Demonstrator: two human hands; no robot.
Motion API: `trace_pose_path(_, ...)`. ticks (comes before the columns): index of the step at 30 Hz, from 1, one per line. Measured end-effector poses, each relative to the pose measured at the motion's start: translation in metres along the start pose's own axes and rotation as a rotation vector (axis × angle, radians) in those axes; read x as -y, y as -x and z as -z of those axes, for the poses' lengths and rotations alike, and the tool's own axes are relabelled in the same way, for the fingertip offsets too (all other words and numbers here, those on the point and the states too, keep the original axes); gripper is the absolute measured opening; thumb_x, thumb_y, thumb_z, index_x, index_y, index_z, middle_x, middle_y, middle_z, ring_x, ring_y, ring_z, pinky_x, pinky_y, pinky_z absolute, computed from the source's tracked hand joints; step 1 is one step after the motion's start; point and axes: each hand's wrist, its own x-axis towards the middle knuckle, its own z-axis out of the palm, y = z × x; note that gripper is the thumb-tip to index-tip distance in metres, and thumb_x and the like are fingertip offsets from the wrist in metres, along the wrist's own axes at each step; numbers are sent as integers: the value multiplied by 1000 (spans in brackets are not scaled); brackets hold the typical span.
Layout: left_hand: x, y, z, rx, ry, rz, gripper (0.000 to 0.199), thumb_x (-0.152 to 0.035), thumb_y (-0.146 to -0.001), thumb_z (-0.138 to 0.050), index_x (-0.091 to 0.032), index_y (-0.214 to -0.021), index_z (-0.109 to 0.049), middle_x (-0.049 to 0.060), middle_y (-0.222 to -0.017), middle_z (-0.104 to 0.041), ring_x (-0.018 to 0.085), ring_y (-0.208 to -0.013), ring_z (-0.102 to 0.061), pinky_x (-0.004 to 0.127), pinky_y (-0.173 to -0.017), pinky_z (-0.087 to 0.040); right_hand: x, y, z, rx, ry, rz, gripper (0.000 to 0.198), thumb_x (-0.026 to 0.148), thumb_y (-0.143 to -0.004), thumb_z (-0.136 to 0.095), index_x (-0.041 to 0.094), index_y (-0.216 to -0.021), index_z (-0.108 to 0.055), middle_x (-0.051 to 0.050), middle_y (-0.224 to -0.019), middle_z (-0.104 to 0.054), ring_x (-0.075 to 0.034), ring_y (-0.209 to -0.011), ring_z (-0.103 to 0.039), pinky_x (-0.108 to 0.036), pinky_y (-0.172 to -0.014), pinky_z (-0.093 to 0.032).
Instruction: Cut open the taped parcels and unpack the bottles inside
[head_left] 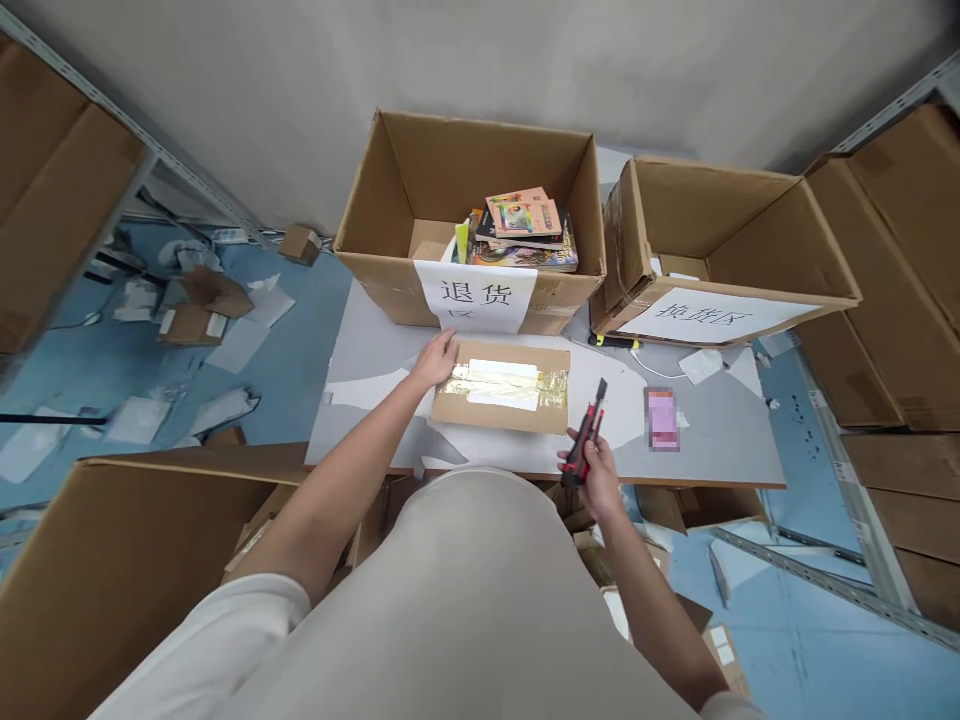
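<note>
A taped cardboard box (499, 415) with a white label lies flat on the table in front of me. Clear, yellowish tape runs along its top. My left hand (435, 362) grips the box by its left end, near the far corner. In my right hand (596, 472) is a black and red utility knife (581, 452), its tip pointing away from me and its blade end up. The knife is just right of the box and apart from it. Some fingers of my right hand are hidden behind the handle.
Behind the box stands an open carton (375, 280) holding several books (525, 230). To its right is another open carton (742, 275) with a paper sign. A blurred pink item (663, 420) and a yellow-black tool (615, 341) lie on the table (720, 450). Shelved cartons flank both sides.
</note>
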Motion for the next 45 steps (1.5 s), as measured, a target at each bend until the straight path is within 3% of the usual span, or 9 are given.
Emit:
trace_pose_path(5,28,26,4,-79,106,177,35,-37,-85,-42,-18,-102,-65,7,-97,-69,22,-91,-61,33,-84,-46,-9,-37,-41,-56,7,141,42,55,-78,-59,23,-100,-42,4,-77,-61,-12,-61,-63,-27,-59,-53)
trace_pose_path(12,44,147,-33,-110,429,283,35,-52,-78,-53,-18,-80,-61,2,-73,-63,16,-69,-58,28,-66,-49,0,-100,-45,-33,358,411,34,50,-86,-47,21,-104,-47,-5,-103,-61,-14,-90,-59,-31,-79,-49)
trace_pose_path(17,27,176,-52,-69,478,278,32,-50,-78,-55,-18,-80,-59,4,-79,-63,16,-75,-58,29,-70,-49,0,-103,-51,21,347,399,34,49,-85,-49,22,-106,-47,-6,-108,-61,-14,-95,-59,-33,-87,-47)
trace_pose_path(21,23,150,-41,-90,363,261,30,-43,-76,-59,-17,-91,-61,7,-90,-64,20,-85,-60,32,-72,-50,2,-69,-36,47,204,267,37,50,-82,-55,23,-105,-45,-7,-117,-60,-13,-83,-63,-33,-76,-52)
trace_pose_path(27,-2,22,-24,-78,210,-102,46,-34,-81,-53,-19,-124,-52,12,-129,-53,23,-109,-56,36,-87,-49,-22,13,-4,49,20,-185,43,51,-73,-67,25,-102,-48,-7,-116,-64,-19,-81,-67,-35,-65,-57)
trace_pose_path(31,-16,-42,-35,84,184,-160,42,-26,-80,-53,-17,-121,-56,9,-122,-60,23,-112,-55,37,-95,-44,-38,40,-9,65,-108,-351,43,47,-75,-67,26,-109,-51,-7,-106,-68,-23,-88,-68,-40,-69,-58)
trace_pose_path(34,-10,-47,-38,58,229,-117,38,-25,-79,-54,-14,-115,-58,8,-112,-65,20,-102,-60,35,-94,-45,-36,41,-18,33,-179,-300,41,47,-75,-67,24,-106,-52,-8,-107,-68,-23,-85,-69,-42,-68,-58)
trace_pose_path(41,33,57,-18,-350,194,171,32,-41,-77,-57,-17,-98,-56,6,-96,-64,18,-88,-60,31,-84,-46,0,-24,-27,-58,-126,81,37,51,-80,-58,27,-104,-45,-4,-121,-60,-18,-95,-66,-35,-74,-56)
trace_pose_path(45,47,129,-27,-394,163,284,37,-50,-77,-56,-18,-96,-52,5,-89,-60,19,-84,-58,32,-80,-48,25,-84,-45,32,-80,160,38,50,-76,-61,26,-97,-42,-5,-113,-62,-17,-91,-67,-35,-72,-55)
